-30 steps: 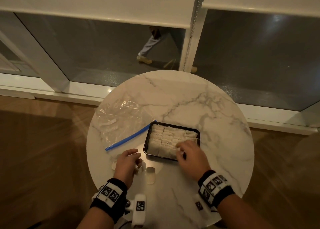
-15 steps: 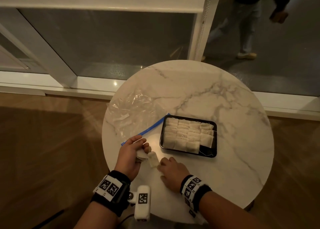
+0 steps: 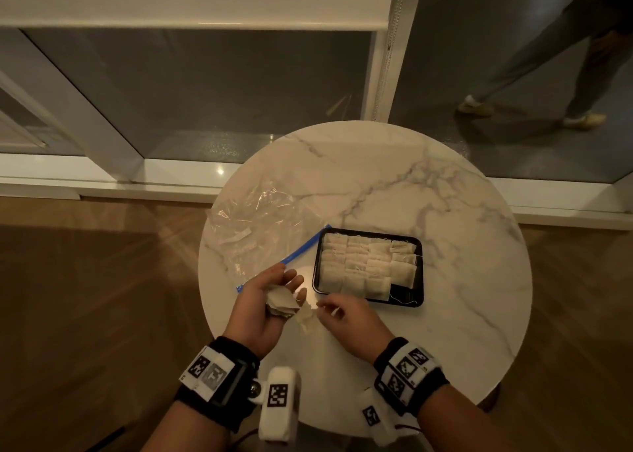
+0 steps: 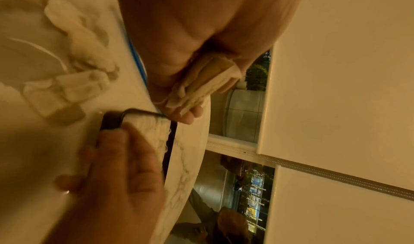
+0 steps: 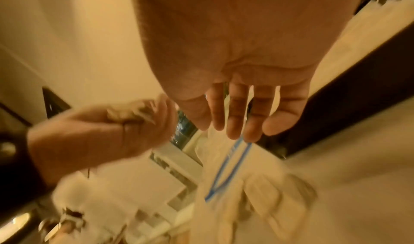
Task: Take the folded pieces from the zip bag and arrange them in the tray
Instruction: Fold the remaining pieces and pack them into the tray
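The left hand [image 3: 263,301], fingers curled round a small stack of folded pieces [image 3: 280,301] near the worktop's near edge, offers it to the right hand [image 3: 346,318], fingers loosely apart, which likely must next fill the tray's [image 3: 420,273] last gap.

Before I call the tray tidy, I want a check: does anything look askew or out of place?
Mostly neat rows fill the tray, but its near right corner is bare, with loose threads trailing there. One folded piece lies on the table outside the tray.
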